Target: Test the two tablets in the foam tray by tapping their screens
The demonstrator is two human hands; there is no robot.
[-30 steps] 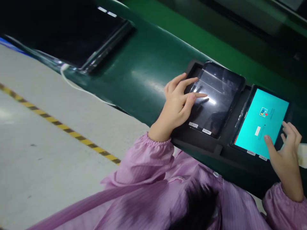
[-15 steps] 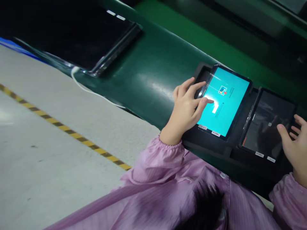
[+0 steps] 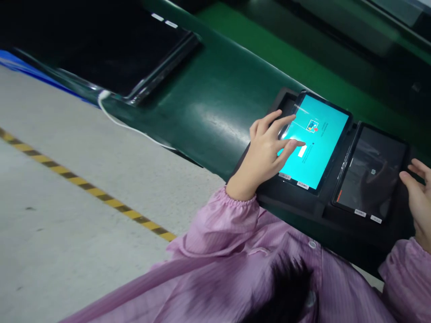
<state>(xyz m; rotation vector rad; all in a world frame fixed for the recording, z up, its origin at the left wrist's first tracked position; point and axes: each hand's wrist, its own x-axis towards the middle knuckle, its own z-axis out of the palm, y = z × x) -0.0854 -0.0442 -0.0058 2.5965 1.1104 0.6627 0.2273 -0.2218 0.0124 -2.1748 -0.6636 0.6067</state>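
A tablet with a lit cyan screen [image 3: 325,134] lies in a black tray [image 3: 306,204]. Over its left side is my left hand [image 3: 267,150], fingers spread and index finger stretched towards a white box on the screen; whether the fingertip touches the glass I cannot tell. To the right lies a second tablet [image 3: 373,179], its screen dark with a small icon in the middle and an orange mark in a corner. Beside its right edge, my right hand [image 3: 419,193] is open, thumb apart from the fingers, holding nothing. Both tablets carry small white labels along their lower edges.
A green-topped bench [image 3: 215,116] runs diagonally across the view. Large dark panels in clear wrap [image 3: 111,63] lie at its left end, with a white cable [image 3: 124,128] hanging along the edge. A yellow-and-black floor stripe [image 3: 84,185] crosses the pale floor.
My left hand has shifted slightly right over the lit tablet, its index finger now nearer the white box. My right hand has moved a little away from the dark tablet.
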